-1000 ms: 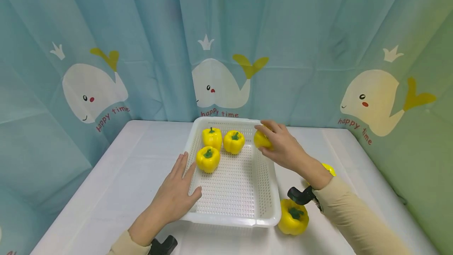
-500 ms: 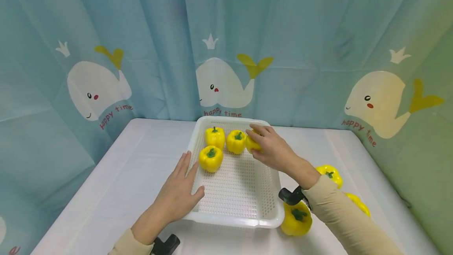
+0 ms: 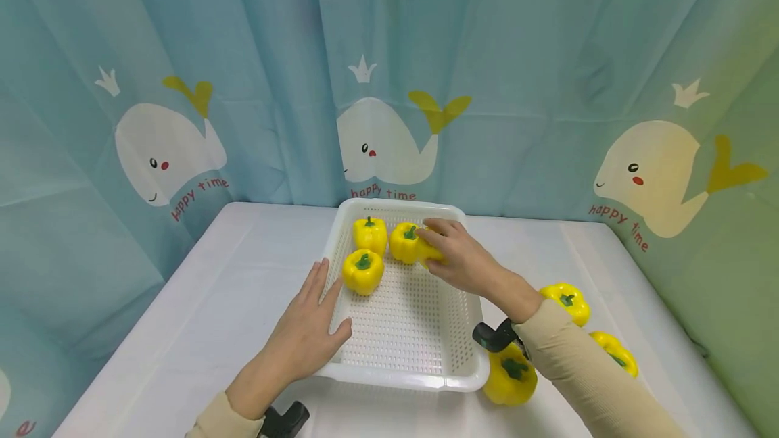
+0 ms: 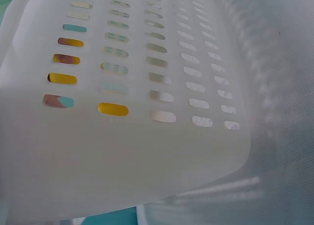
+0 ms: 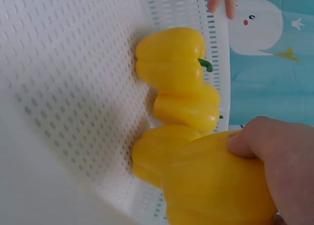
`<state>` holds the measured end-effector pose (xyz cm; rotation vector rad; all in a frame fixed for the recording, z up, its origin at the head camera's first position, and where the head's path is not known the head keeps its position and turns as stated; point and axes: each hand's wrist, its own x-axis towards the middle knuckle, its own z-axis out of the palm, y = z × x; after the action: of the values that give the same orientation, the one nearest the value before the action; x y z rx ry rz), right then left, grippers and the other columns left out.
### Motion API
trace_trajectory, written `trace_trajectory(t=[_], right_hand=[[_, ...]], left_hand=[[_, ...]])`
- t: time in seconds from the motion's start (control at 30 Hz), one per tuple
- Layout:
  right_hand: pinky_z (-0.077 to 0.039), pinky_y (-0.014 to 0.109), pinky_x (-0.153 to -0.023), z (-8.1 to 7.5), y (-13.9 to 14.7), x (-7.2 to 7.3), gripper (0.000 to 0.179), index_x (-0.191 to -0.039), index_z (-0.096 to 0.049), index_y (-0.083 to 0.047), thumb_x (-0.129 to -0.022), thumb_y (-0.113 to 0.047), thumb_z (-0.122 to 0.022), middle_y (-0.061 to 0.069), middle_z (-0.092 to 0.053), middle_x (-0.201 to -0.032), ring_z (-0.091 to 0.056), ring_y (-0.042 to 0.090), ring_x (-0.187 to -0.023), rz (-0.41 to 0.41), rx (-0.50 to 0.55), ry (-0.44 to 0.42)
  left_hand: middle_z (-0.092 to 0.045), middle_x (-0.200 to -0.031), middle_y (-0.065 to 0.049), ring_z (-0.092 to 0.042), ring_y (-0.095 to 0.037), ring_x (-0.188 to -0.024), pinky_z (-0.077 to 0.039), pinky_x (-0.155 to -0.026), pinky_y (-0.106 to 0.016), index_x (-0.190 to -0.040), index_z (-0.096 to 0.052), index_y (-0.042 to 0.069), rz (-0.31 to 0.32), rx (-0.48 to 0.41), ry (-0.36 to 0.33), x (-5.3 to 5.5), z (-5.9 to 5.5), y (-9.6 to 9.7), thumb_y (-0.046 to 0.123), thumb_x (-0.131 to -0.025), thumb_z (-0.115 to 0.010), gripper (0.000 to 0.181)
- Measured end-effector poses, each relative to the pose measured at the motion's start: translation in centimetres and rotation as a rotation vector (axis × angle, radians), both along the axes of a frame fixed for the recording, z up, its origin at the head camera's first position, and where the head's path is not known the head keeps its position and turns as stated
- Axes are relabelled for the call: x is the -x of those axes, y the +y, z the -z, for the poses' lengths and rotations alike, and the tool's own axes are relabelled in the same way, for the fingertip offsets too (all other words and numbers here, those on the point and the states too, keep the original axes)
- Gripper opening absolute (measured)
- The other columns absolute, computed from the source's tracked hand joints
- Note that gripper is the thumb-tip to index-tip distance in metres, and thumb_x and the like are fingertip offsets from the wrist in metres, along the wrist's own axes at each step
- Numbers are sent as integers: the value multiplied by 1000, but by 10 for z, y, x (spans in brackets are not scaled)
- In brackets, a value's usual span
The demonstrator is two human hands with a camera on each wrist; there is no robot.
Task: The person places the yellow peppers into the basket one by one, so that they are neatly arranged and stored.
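Note:
My right hand grips a yellow bell pepper inside the white perforated basket, near its far right corner. In the right wrist view the thumb presses on the pepper's side. Beside it stands another yellow pepper, overlapped by the held one. Two more peppers, one at the back left and one nearer, sit upright along the basket's left side, green stems up. My left hand rests with straight, spread fingers on the left rim. The left wrist view shows only the basket's slotted outer wall.
Right of the basket, on the white tablecloth, lie a pepper by the near corner, another farther back, and one partly behind the right sleeve. A blue whale-print curtain hangs behind the table.
My right hand has carried the pepper leftward from above the basket's right rim and lowered it in beside the others. The left hand stays on the rim.

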<state>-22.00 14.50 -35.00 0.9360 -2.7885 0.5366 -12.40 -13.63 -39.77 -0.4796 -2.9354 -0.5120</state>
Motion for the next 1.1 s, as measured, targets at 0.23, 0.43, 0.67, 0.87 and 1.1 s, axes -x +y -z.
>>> trace_trajectory(t=[0.23, 0.43, 0.67, 0.87, 1.1], right_hand=[[-51, 47, -101, 5, -11, 5, 44, -129, -63, -6, -85, -6, -71, 18, -53, -138, -51, 36, -122, -71, 24, 10], [-50, 44, -100, 11, -21, 10, 43, -126, -63, -4, -84, -7, -72, 15, -57, -131, -55, 32, -115, -95, 12, -12], [-51, 40, -97, 16, -34, 12, 43, -127, -63, -6, -85, -10, -73, 13, -57, -130, -56, 29, -110, -73, -41, -86], [-52, 36, -95, 24, -44, 13, 44, -127, -63, -8, -84, -12, -75, 11, -58, -130, -56, 26, -109, -88, -78, -94], [-51, 40, -101, 27, -48, 10, 45, -125, -63, -9, -83, -12, -78, 10, -58, -129, -56, 28, -114, -108, -97, -30]], left_hand=[[-12, -165, -24, -13, -39, -153, -27, -119, -56, -145, -44, -5, -1, -1, -3, -1, 1, 0, 35, -92, -59, 68], [-11, -165, -24, -13, -39, -153, -27, -119, -55, -145, -45, -5, -1, -8, -1, -1, 1, -1, 35, -93, -59, 67], [-9, -165, -23, -11, -39, -154, -27, -119, -56, -145, -45, -4, -1, -2, -18, 0, 0, 0, 36, -93, -58, 68], [-9, -166, -22, -11, -38, -154, -27, -119, -56, -146, -44, -3, -4, 2, -32, 1, 0, 1, 36, -93, -59, 68], [-8, -166, -22, -10, -38, -154, -27, -119, -56, -146, -44, -3, -4, 4, -31, 1, 0, 1, 36, -93, -60, 68]])
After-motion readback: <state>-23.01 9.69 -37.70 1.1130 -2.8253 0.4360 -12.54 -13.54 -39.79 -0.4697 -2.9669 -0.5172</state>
